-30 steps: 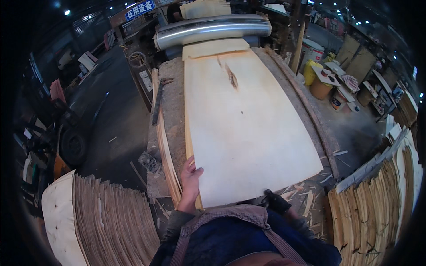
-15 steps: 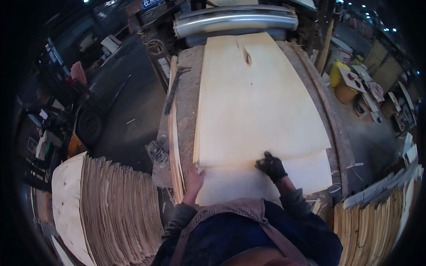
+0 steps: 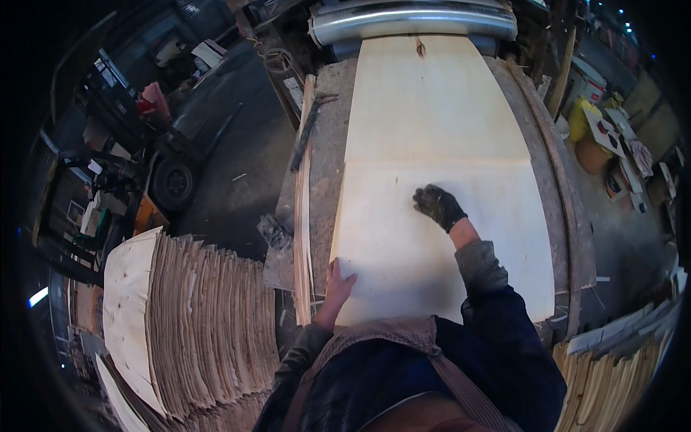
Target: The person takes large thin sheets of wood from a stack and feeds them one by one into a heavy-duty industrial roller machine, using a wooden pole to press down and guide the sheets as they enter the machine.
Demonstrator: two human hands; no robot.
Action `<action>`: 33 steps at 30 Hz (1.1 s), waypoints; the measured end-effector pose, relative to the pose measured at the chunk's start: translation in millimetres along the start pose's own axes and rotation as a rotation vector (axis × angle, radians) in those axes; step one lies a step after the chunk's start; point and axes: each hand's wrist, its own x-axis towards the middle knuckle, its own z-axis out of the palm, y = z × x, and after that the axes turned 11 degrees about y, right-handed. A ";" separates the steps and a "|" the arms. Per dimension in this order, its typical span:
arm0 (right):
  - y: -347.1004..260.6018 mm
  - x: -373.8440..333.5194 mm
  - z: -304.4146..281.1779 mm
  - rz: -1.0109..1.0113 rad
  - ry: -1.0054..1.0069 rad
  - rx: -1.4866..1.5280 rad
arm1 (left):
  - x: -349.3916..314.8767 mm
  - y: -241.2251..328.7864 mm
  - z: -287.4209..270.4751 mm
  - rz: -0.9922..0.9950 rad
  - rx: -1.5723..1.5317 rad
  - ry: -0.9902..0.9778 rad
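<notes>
Two pale wood veneer sheets lie in front of me: the far sheet (image 3: 432, 101) reaches under a metal roller (image 3: 414, 25), and the near sheet (image 3: 403, 266) lies toward my body. A faint crosswise line marks the far sheet's near edge. My left hand (image 3: 337, 288), bare, rests at the near sheet's left edge with thumb and fingers apart. On top of the near sheet, right of its middle, is my right hand (image 3: 439, 206) in a dark glove, fingers stretched forward and nothing visible in them.
A dusty machine table (image 3: 331, 122) carries the sheets, with a hammer-like tool (image 3: 308, 133) and wood strips (image 3: 303, 237) along its left side. Veneer stacks stand at the lower left (image 3: 209, 317) and lower right (image 3: 612, 381). A wheeled vehicle (image 3: 171, 183) is at far left.
The far sheet has moved forward toward the roller, baring more of the near sheet. My right hand has moved forward over the near sheet. My left hand stays near the left edge.
</notes>
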 end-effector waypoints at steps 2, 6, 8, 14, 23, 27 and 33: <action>9.6 -39.7 3.5 0.307 0.036 0.198 | 11.7 -17.3 -0.5 0.034 -0.096 -0.075; 54.7 -150.3 -5.6 0.263 -0.022 0.063 | 7.7 30.9 -39.9 -0.210 -0.629 -0.304; 57.5 -201.8 5.6 0.391 -0.065 0.105 | 1.3 38.4 -45.7 -0.243 -0.794 -0.268; 103.5 -300.3 -15.5 0.411 0.200 0.155 | 6.2 58.5 -66.1 -0.164 -1.065 -0.380; 88.1 -334.8 -26.3 0.213 0.420 -0.259 | 19.0 108.9 -113.0 -0.166 -1.314 -0.441; 59.5 -301.6 -0.2 0.210 0.388 -0.167 | 37.8 98.2 -104.0 -0.185 -1.177 -0.338; 45.6 -170.6 -31.1 0.322 0.268 0.217 | 30.4 25.6 -41.6 -0.024 -0.136 -0.163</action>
